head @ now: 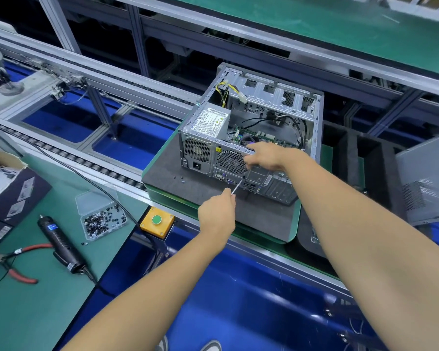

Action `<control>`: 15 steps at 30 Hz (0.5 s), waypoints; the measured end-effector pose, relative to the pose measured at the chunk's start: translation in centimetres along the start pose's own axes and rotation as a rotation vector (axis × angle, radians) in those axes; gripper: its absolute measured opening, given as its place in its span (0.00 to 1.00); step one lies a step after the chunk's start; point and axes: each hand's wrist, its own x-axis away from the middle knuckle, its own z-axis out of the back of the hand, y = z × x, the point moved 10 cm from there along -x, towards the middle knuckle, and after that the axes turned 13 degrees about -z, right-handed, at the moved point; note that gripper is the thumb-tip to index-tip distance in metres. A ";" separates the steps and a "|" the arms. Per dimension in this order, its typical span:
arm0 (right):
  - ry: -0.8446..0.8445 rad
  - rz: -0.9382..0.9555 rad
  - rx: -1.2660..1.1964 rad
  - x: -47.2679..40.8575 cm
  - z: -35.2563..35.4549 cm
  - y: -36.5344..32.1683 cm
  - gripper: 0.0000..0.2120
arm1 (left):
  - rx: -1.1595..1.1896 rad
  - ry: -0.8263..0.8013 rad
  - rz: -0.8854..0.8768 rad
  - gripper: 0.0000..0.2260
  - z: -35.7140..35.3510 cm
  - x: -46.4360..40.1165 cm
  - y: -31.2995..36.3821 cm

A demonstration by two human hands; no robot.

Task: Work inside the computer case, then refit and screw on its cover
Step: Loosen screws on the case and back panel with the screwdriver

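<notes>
- Right now your left hand (217, 211) is closing in a fist around a screwdriver (237, 186), its thin shaft reaching up and right to the rear panel of the computer case (251, 127).
- Your right hand (262, 155) is resting on the case's near top edge, fingers curled over the rim beside the round fan grille; it is holding nothing loose.
- You are working on the case where it is lying open-side-up on a dark foam pad (188, 183), right of centre on the conveyor.
- Your right wrist is hiding part of the motherboard and rear ports.
- The cover (426, 178) is leaning at the far right, cut off by the frame.
- The power supply label (209, 120) is showing print too small for reading.
</notes>
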 end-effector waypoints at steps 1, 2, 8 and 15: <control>-0.002 0.003 0.009 0.0 0.0 0.0 0.21 | 0.003 0.021 -0.021 0.14 0.0 0.1 0.5; -0.007 0.004 0.008 0.1 -0.1 0.0 0.21 | 0.074 0.011 0.008 0.15 -0.4 0.2 0.4; -0.022 0.010 -0.010 0.6 0.0 -0.2 0.26 | 1.231 -0.271 0.404 0.11 -4.8 0.7 0.7; -0.024 0.006 -0.016 0.0 -0.1 0.0 0.22 | 1.837 -0.459 0.350 0.09 -6.0 1.6 2.2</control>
